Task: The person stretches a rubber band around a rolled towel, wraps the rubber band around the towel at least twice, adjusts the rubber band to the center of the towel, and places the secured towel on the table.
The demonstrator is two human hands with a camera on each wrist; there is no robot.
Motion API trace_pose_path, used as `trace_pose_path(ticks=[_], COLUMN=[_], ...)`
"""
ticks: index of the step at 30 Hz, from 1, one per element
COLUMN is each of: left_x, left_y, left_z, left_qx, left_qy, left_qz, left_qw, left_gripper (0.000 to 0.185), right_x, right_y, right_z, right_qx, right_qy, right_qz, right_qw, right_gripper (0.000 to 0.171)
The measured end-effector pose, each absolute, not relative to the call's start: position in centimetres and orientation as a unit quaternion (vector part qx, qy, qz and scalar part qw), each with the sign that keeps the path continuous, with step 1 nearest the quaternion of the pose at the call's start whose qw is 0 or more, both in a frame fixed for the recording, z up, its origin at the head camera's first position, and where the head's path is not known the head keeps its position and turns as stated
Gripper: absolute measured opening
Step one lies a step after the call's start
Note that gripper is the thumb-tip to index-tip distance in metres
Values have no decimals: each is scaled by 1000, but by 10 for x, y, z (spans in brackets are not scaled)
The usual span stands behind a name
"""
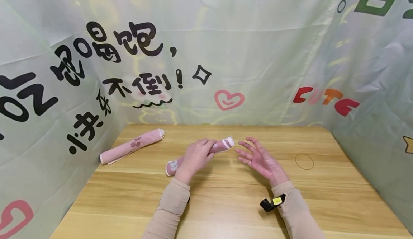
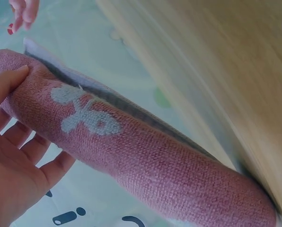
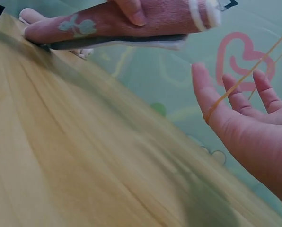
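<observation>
A rolled pink towel with white stripes near one end and a pale flower motif is in my left hand. The thumb lies on one side of the roll and the fingers curl round the other. In the left wrist view, the towel slants down with its far end at the tabletop. To its right my right hand is raised, fingers spread and apart from the towel. A thin rubber band is stretched between its thumb and fingers in the right wrist view.
Another rolled pink towel with a darker flower motif lies at the table's back left. A second rubber band lies flat on the wooden table, right of my right hand. Printed cloth curtains stand round the back and sides.
</observation>
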State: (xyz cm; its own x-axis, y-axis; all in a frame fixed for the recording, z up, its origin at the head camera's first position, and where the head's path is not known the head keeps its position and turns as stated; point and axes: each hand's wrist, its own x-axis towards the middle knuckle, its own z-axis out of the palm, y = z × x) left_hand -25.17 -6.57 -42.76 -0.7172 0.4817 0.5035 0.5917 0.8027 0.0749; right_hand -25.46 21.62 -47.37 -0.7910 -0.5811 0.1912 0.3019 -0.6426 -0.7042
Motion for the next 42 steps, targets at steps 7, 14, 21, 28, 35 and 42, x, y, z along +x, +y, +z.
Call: trace_pose_path(ticks=[7, 14, 21, 28, 35, 42], left_x=[-248, -246, -245, -243, -241, -241], left_y=[-59, -53, -50, -47, -45, -42], left_z=[-425, -426, -429, -431, -432, -434], left_qx=[-304, -309, -314, -314, -314, -311], left_qy=[-914, -915, -917, -917, -919, -924], left_qz=[-119, -116, -117, -110, -96, -85], left_qw=[240, 234, 217, 219, 216, 207], left_gripper=[33, 33, 36, 36, 35, 34], right_x=[-254, -251, -249, -249, -246, -243], right_y=[203, 193, 188, 187, 185, 178], right_z=[-475, -472, -470, -467, -457, -447], right_qx=[-204, -187, -190, -213, -205, -195], right_qy=[360, 365, 343, 346, 401, 484], right_qz=[-871, -871, -879, -873, -858, -829], right_qw=[264, 270, 273, 269, 247, 203], right_gripper=[31, 27, 24, 24, 22, 29])
